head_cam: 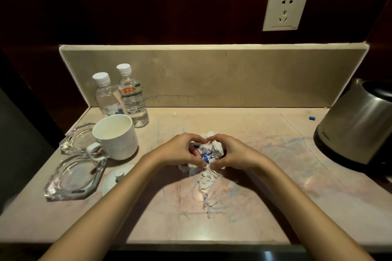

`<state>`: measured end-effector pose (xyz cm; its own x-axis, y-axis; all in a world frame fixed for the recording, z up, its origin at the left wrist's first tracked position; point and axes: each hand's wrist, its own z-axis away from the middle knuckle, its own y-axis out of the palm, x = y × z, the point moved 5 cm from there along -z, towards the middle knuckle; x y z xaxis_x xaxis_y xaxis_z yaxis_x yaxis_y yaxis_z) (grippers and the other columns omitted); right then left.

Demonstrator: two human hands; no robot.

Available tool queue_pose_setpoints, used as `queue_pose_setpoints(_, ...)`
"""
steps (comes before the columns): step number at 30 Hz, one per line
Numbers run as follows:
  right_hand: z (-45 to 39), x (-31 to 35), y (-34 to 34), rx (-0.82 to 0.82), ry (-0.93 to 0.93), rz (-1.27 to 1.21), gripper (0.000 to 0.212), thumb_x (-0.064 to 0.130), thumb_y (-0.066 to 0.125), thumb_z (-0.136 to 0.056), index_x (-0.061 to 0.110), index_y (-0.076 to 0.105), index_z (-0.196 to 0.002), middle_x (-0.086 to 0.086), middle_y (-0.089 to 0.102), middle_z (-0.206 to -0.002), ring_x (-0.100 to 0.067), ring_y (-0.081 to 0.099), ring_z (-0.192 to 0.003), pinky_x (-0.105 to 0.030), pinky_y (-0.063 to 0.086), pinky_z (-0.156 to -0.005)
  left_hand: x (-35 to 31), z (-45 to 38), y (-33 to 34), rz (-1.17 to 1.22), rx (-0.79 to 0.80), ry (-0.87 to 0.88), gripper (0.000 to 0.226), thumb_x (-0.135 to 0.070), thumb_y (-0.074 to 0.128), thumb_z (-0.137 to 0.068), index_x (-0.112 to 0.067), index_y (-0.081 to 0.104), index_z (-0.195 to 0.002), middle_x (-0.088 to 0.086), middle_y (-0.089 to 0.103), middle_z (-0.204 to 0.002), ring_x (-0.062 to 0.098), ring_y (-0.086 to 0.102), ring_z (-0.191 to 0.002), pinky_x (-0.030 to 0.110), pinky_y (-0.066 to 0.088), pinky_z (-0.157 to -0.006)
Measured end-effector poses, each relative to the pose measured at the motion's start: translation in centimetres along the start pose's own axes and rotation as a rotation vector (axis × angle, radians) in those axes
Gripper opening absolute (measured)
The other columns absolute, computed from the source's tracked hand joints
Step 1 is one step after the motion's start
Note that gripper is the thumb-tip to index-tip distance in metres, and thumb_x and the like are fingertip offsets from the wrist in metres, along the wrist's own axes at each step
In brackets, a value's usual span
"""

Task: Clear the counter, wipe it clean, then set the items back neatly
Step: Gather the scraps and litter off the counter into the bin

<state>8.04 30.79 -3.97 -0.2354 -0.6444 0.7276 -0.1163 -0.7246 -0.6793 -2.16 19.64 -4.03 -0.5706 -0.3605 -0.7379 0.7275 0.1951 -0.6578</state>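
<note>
1. Your left hand (180, 150) and right hand (233, 152) meet over the middle of the counter (265, 207), fingers curled inward round a crumpled wad of white tissue (212, 150). Both hands grip it, fingertips nearly touching at the top.
2. Something small and blue (205, 156) shows inside the wad between your thumbs; you cannot tell what it is.
3. Torn strips of the tissue hang from the wad and trail on the counter toward you. Blue scribbles mark the surface around them.
4. Both forearms reach in from the near edge, angled toward each other, wrists raised just above the counter.
5. To your left stands a white mug (115, 135), upright, handle toward you; it looks empty.
6. Its white lid (115, 178) lies on the counter near your left forearm.
7. Two clear glass ashtrays (74, 178) sit at the left edge, one behind the other; both hold nothing visible.
8. Behind the mug, two capped plastic water bottles (132, 95) stand side by side against the backsplash, clear liquid inside.
9. A steel kettle (356, 125) stands at the far right, with a small blue scrap (311, 118) beside it.
10. A white crumb (174, 114) lies near the backsplash.
</note>
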Motion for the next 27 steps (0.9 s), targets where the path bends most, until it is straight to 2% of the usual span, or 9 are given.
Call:
queue_pose_setpoints(2,-0.2,-0.1,0.1,-0.065,0.003,-0.022,0.058,0.014,0.081,-0.071,0.018,0.059,-0.124,-0.002,0.064,-0.111,-0.016,0.061,-0.096,-0.03,0.049,-0.081,0.1,0.1,-0.1,0.009,-0.065,0.002,0.05,-0.015,0.082,-0.072,-0.015,0.062,-0.118,-0.003,0.07,-0.087,0.008,0.068,-0.073,0.015,0.049,-0.064)
queue_pose_setpoints(4,-0.3,0.0,0.1,-0.126,0.011,-0.008,0.048,0.019,0.081,-0.07,0.021,0.064,-0.115,0.001,0.067,-0.1,-0.014,0.062,-0.088,-0.029,0.05,-0.074,0.2,0.1,-0.3,0.0,-0.135,0.005,0.042,-0.017,0.083,-0.072,-0.015,0.067,-0.11,-0.002,0.07,-0.093,0.01,0.068,-0.074,0.011,0.046,-0.063)
queue_pose_setpoints(7,-0.5,0.0,0.1,-0.194,0.023,0.011,0.035,0.02,0.08,-0.071,0.021,0.069,-0.105,0.004,0.068,-0.09,-0.012,0.061,-0.081,-0.026,0.047,-0.07,0.3,0.2,-0.8,-0.021,-0.213,0.007,0.031,-0.022,0.084,-0.07,-0.021,0.07,-0.097,-0.009,0.067,-0.088,0.0,0.062,-0.073,0.007,0.042,-0.064)
queue_pose_setpoints(12,-0.5,0.2,0.2,-0.216,0.048,0.001,0.027,0.023,0.081,-0.073,0.019,0.072,-0.099,0.003,0.072,-0.09,-0.011,0.064,-0.084,-0.028,0.049,-0.074,0.5,0.5,-1.0,0.009,-0.257,-0.009,0.028,-0.021,0.085,-0.068,-0.024,0.069,-0.09,-0.009,0.067,-0.082,0.004,0.062,-0.074,0.014,0.045,-0.067)
queue_pose_setpoints(16,-0.3,1.0,0.5,-0.191,0.065,0.034,0.038,0.025,0.081,-0.073,0.019,0.069,-0.108,0.001,0.07,-0.097,-0.014,0.063,-0.088,-0.031,0.05,-0.077,0.2,1.2,-0.6,-0.011,-0.15,-0.028,0.05,-0.016,0.086,-0.066,-0.019,0.064,-0.111,-0.01,0.063,-0.08,0.01,0.067,-0.077,0.019,0.05,-0.07)
queue_pose_setpoints(20,-0.3,1.9,1.0,-0.2,0.061,0.158,0.044,0.027,0.079,-0.074,0.016,0.066,-0.115,0.003,0.06,-0.092,-0.011,0.051,-0.084,-0.012,0.036,-0.058,-0.2,1.4,-0.9,-0.14,-0.224,0.006,0.043,-0.013,0.078,-0.071,-0.016,0.066,-0.112,-0.01,0.06,-0.081,0.012,0.064,-0.083,0.018,0.049,-0.07)
queue_pose_setpoints(22,-0.3,2.1,1.0,-0.226,0.075,0.185,0.042,0.029,0.077,-0.076,0.014,0.067,-0.114,0.001,0.059,-0.09,-0.012,0.049,-0.083,-0.015,0.034,-0.055,0.0,1.4,-1.0,-0.175,-0.282,0.016,0.036,-0.014,0.076,-0.071,-0.017,0.068,-0.106,-0.007,0.064,-0.083,0.012,0.062,-0.08,0.016,0.045,-0.065)
queue_pose_setpoints(25,-0.3,2.1,0.9,-0.238,0.103,0.173,0.043,0.029,0.075,-0.079,0.013,0.066,-0.117,-0.003,0.062,-0.103,-0.012,0.051,-0.094,-0.024,0.036,-0.069,0.9,1.5,-1.2,-0.187,-0.339,0.036,0.032,-0.025,0.077,-0.071,-0.021,0.071,-0.103,-0.002,0.07,-0.094,0.02,0.06,-0.095,0.031,0.052,-0.077)
queue_pose_setpoints(27,-0.3,2.0,0.9,-0.226,0.116,0.164,0.046,0.03,0.076,-0.078,0.014,0.064,-0.119,-0.001,0.06,-0.108,-0.017,0.055,-0.104,-0.024,0.038,-0.075,1.1,1.7,-1.4,-0.184,-0.351,0.049,0.035,-0.026,0.079,-0.073,-0.018,0.07,-0.107,-0.001,0.07,-0.098,0.017,0.06,-0.095,0.032,0.052,-0.081)
